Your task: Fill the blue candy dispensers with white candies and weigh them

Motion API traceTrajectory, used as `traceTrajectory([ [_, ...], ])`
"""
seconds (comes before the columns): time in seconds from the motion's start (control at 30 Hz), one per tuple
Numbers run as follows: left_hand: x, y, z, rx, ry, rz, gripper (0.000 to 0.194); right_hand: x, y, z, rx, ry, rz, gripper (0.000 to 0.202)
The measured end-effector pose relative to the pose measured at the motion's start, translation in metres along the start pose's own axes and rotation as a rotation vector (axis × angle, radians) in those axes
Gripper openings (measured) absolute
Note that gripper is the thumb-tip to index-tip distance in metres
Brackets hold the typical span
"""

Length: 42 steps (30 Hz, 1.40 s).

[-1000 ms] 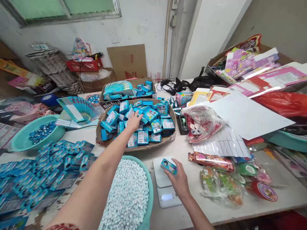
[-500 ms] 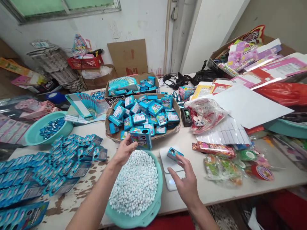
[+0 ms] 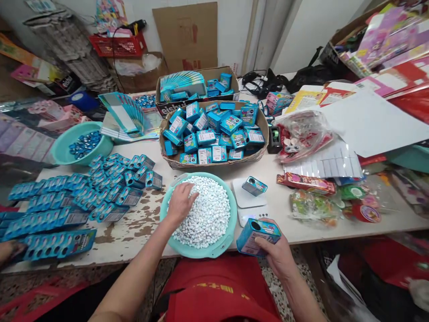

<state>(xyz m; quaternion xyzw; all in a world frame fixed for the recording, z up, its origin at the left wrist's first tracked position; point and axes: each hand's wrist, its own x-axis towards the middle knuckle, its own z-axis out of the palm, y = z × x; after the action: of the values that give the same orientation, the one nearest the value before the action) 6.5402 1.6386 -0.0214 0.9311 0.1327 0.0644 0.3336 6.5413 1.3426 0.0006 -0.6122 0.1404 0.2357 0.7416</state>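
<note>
My left hand (image 3: 181,203) reaches into the light green bowl (image 3: 217,253) of small white candies (image 3: 204,223), its fingers bent down around some of them; the fingertips are partly hidden. In my right hand (image 3: 276,248) is a blue candy box (image 3: 256,237), tilted, with a round dark hole in its top. That box is in front of a white scale (image 3: 239,197), to the right of the bowl. A second small blue box (image 3: 254,185), also with a hole, stands on the scale's plate.
Behind the bowl is a cardboard tray (image 3: 214,162) full of blue boxes. Rows of holed boxes (image 3: 83,205) cover the table's left side, with another person's hand (image 3: 10,251) at the edge. Wrapped packets (image 3: 313,208) and a tape dispenser (image 3: 275,139) sit to the right.
The blue box has passed from my left hand to my right, which was open beside the scale. My left hand has gone down into the candies. The view has tipped downward.
</note>
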Motion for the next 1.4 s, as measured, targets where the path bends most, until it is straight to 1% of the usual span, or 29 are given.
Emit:
traceTrajectory([
  [0.07, 0.005, -0.022, 0.001, 0.194, -0.005, 0.026, 0.036, -0.006, 0.003, -0.003, -0.050, 0.035, 0.037, 0.055],
  [0.13, 0.004, -0.028, 0.011, 0.307, -0.032, 0.014, 0.038, -0.013, 0.008, 0.000, -0.094, 0.011, 0.068, 0.052],
  [0.2, 0.002, -0.022, 0.024, 0.379, -0.045, -0.024, 0.041, -0.019, 0.014, 0.007, -0.137, -0.031, 0.081, 0.048],
  [0.27, 0.001, -0.009, 0.034, 0.421, -0.069, -0.055, 0.043, -0.024, 0.019, 0.018, -0.173, -0.052, 0.069, 0.046],
  [0.33, 0.003, 0.002, 0.041, 0.440, -0.098, -0.080, 0.041, -0.027, 0.022, 0.030, -0.185, -0.061, 0.043, 0.045],
  [0.4, 0.005, 0.009, 0.046, 0.418, -0.105, -0.115, 0.035, -0.028, 0.021, 0.040, -0.194, -0.082, 0.024, 0.044],
  [0.47, 0.006, 0.012, 0.049, 0.326, -0.061, -0.167, 0.027, -0.025, 0.018, 0.048, -0.233, -0.100, -0.017, 0.044],
  [0.53, 0.007, 0.012, 0.049, 0.137, 0.022, -0.241, 0.020, -0.019, 0.013, 0.053, -0.313, -0.084, -0.100, 0.042],
  [0.6, 0.007, 0.013, 0.045, -0.179, 0.086, -0.378, 0.018, -0.010, 0.007, 0.060, -0.431, -0.054, -0.222, 0.039],
  [0.67, 0.007, 0.018, 0.036, -0.582, 0.113, -0.555, 0.023, 0.000, 0.000, 0.068, -0.575, -0.049, -0.357, 0.035],
  [0.7, 0.007, 0.023, 0.030, -0.781, 0.117, -0.618, 0.024, 0.006, -0.002, 0.074, -0.649, -0.058, -0.420, 0.032],
  [0.73, 0.007, 0.029, 0.024, -0.961, 0.120, -0.650, 0.025, 0.010, -0.005, 0.080, -0.716, -0.069, -0.475, 0.029],
  [0.77, 0.006, 0.035, 0.017, -1.114, 0.122, -0.652, 0.026, 0.015, -0.006, 0.087, -0.777, -0.084, -0.521, 0.027],
  [0.8, 0.005, 0.041, 0.011, -1.237, 0.124, -0.632, 0.026, 0.018, -0.007, 0.094, -0.832, -0.098, -0.557, 0.025],
  [0.87, 0.002, 0.053, 0.002, -1.414, 0.145, -0.568, 0.025, 0.021, -0.007, 0.108, -0.921, -0.134, -0.613, 0.024],
  [0.97, -0.003, 0.065, -0.004, -1.524, 0.210, -0.528, 0.025, 0.021, -0.006, 0.123, -0.995, -0.173, -0.659, 0.025],
  [1.1, -0.005, 0.072, -0.006, -1.478, 0.322, -0.481, 0.024, 0.018, -0.008, 0.129, -1.008, -0.154, -0.667, 0.025],
  [1.17, -0.004, 0.073, -0.005, -1.466, 0.326, -0.457, 0.024, 0.019, -0.009, 0.128, -1.003, -0.145, -0.666, 0.027],
  [1.27, 0.003, 0.073, -0.002, -1.468, 0.287, -0.446, 0.028, 0.025, -0.010, 0.124, -0.987, -0.136, -0.653, 0.027],
  [1.33, 0.006, 0.074, 0.001, -1.444, 0.297, -0.471, 0.032, 0.029, -0.010, 0.121, -0.970, -0.155, -0.655, 0.026],
  [1.4, 0.004, 0.077, 0.002, -1.444, 0.326, -0.493, 0.035, 0.029, -0.009, 0.118, -0.936, -0.197, -0.679, 0.027],
])
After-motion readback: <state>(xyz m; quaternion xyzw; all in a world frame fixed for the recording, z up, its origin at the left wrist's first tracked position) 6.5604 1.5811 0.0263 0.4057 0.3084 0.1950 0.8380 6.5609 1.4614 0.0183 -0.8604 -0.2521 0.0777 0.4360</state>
